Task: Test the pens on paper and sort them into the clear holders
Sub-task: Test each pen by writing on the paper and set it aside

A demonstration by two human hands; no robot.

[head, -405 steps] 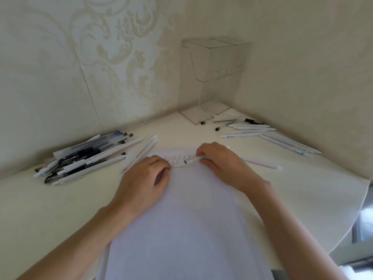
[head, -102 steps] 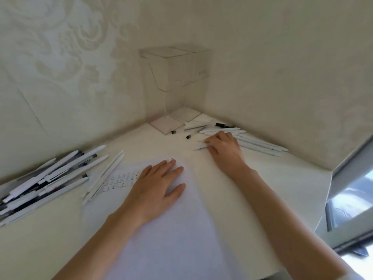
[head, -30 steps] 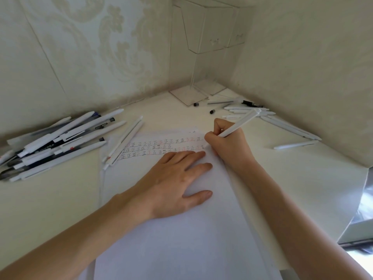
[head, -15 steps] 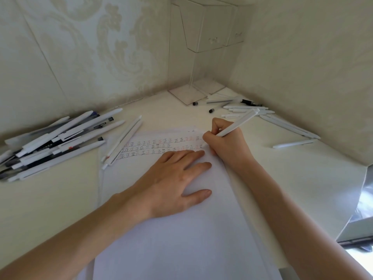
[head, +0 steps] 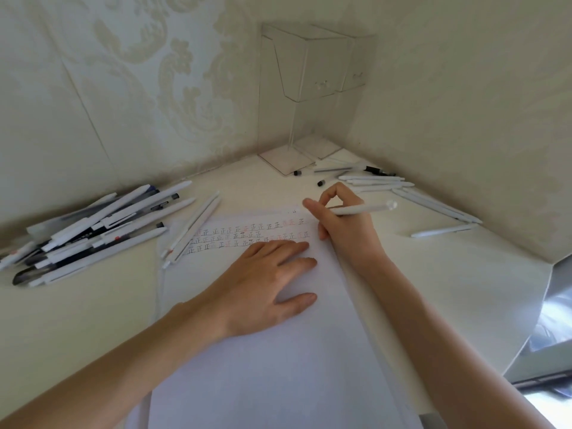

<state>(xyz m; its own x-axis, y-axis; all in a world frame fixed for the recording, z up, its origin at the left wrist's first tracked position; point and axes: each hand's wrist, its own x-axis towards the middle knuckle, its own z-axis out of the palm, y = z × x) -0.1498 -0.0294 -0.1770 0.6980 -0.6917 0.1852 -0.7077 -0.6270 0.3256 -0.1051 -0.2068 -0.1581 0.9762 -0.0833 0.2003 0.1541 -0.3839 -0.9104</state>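
The right hand (head: 348,226) is pinching a light, stiff, probably slick white pen (head: 366,208) near its tip, at the paper's (head: 278,366) one-o'clock corner; the left hand (head: 266,283) is pressing it flat, fingers straight.

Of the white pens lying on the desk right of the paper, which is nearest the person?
The lone white pen right of the right hand; the other pens lie farther back, toward the clear holders.

Cream table (head: 77,320) carrying paper sheet (head: 278,382), pen pile (head: 93,230) left, loose pens (head: 377,184) right, clear holders (head: 309,72) in corner.
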